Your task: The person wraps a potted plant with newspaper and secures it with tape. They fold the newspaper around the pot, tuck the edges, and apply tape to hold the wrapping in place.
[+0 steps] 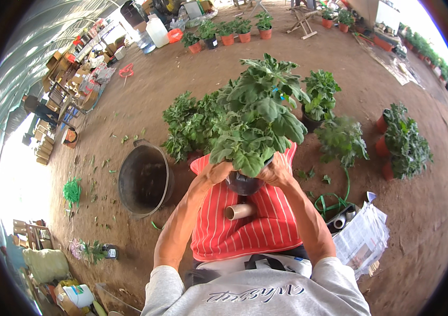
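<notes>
A leafy green potted plant (263, 114) stands in a dark plastic pot (244, 185) above my lap. My left hand (220, 172) grips the pot's rim on one side, and my right hand (274, 172) grips the other; leaves hide part of the fingers. Under the pot, a cardboard tube (240, 211) lies on the red striped apron (247, 233) over my legs. More leafy plants (192, 126) stand close behind on the left. A plant in a black pot (314, 118) and another leafy plant (343, 138) are at the right.
A large black tub (145, 179) stands on the dirt floor at left, near green twine (72, 191). Newspapers (362, 239) lie at right beside a tray with rolls. Plants in orange pots (405, 142) stand further right. A person (40, 108) is at the far left.
</notes>
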The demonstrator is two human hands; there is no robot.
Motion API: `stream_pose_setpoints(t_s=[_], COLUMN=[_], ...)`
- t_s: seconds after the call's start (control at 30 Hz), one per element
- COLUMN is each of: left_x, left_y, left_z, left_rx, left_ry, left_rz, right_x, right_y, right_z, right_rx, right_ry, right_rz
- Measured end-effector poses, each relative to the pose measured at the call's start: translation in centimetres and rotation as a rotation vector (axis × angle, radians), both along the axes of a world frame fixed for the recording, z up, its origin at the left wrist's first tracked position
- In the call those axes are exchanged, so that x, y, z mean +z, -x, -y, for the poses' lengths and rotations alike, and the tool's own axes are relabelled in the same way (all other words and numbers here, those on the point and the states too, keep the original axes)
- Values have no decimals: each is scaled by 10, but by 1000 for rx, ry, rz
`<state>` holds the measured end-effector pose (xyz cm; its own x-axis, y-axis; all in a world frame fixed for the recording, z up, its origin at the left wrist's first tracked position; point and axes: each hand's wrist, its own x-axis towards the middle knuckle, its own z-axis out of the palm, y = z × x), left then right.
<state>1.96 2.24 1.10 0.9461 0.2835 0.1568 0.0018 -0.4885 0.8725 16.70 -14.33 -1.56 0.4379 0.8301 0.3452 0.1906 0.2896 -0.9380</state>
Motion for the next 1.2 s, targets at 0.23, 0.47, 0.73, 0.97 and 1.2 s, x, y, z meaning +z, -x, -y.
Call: stream_pose_setpoints(t_s=[0.23,0.47,0.73,0.97,1.2], left_x=[4,20,51,59,51], left_y=[-2,3,22,21,19], left_z=[-3,-8,-20,-19,-20], left_rx=[-23,-9,25,190,156], left_ry=[108,313,33,184,173], left_rz=[-18,-338,-188,-196,-188], right_x=[-3,3,-29,-57,-49], right_y=[6,-4,-10,-23,-15], right_z=[2,-2,-6,-11,-7], right_rx=[-102,-65,15,-48,-69], right_ry=[120,227,82,151,72], right_rz=[45,234,50,138,171])
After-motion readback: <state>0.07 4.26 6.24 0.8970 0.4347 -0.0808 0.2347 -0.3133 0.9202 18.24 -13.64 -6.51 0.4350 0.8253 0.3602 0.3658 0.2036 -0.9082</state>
